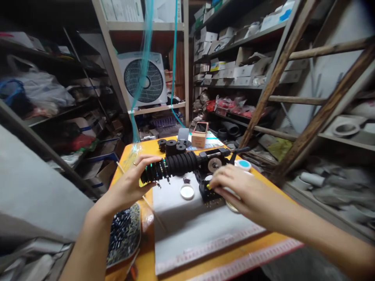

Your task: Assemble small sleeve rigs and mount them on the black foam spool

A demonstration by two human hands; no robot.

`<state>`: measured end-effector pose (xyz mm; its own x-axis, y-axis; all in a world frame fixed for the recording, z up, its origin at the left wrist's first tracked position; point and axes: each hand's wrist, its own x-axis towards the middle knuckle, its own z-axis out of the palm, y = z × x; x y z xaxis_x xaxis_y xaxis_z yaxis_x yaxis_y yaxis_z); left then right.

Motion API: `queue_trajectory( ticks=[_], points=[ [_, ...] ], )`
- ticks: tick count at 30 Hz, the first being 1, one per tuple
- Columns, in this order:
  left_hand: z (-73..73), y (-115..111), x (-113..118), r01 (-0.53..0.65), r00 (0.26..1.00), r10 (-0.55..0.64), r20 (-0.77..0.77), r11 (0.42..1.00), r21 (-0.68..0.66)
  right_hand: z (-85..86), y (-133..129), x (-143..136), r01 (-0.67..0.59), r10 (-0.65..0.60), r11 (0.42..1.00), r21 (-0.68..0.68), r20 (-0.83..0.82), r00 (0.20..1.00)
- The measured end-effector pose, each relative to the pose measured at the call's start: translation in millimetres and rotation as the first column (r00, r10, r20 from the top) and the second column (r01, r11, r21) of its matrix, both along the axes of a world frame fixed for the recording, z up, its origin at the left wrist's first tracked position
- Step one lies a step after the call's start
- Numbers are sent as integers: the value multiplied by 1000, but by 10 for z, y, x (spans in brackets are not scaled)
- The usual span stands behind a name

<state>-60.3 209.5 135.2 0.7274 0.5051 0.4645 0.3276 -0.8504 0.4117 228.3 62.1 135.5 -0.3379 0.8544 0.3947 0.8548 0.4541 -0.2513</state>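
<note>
A black ribbed cylinder lies across a black bench device with a metal rod and a round disc. Thin shiny rings with dangling bits circle the cylinder's left end. My left hand grips that end, fingers over the top and thumb below. Over the device's black base, my right hand has its fingers pressed together. A small yellow part shows at its fingertips; what they hold I cannot make out. Nearby on the white board sits a round white lid.
A tray of small dark pieces stands at the left of the yellow table. Black spools and a small box stand at the back. Teal strands hang near a box fan. A wooden ladder leans right.
</note>
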Motion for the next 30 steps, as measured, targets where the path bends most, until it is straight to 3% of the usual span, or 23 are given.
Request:
queue_trajectory(
  ticks=[5, 7, 10, 17, 23, 27, 30],
  points=[
    [12, 11, 14, 6, 1000, -6, 26, 1000, -22, -845, -121, 135, 193, -193, 976, -101, 8, 981],
    [50, 10, 8, 10, 1000, -9, 4, 999, -48, -1029, -58, 95, 243, -246, 965, -101, -14, 969],
    [91, 12, -9, 7, 999, -11, -42, 994, -108, -1163, 49, 25, 293, -298, 951, -102, -42, 954],
    [90, 18, -27, 2, 1000, -6, -23, 987, -158, -1273, 164, -16, 288, -298, 950, -117, -81, 951],
    [43, -29, 49, -23, 996, 32, 82, 994, -111, -1280, 150, -103, 213, -223, 971, -106, -103, 969],
    [14, -45, 101, -62, 987, 77, 140, 992, -109, -1128, 103, -188, 125, -137, 989, -85, -166, 976],
    [38, -32, 102, -66, 989, 89, 120, 981, -181, -833, 103, -266, 36, -45, 998, -42, -215, 976]
  ],
)
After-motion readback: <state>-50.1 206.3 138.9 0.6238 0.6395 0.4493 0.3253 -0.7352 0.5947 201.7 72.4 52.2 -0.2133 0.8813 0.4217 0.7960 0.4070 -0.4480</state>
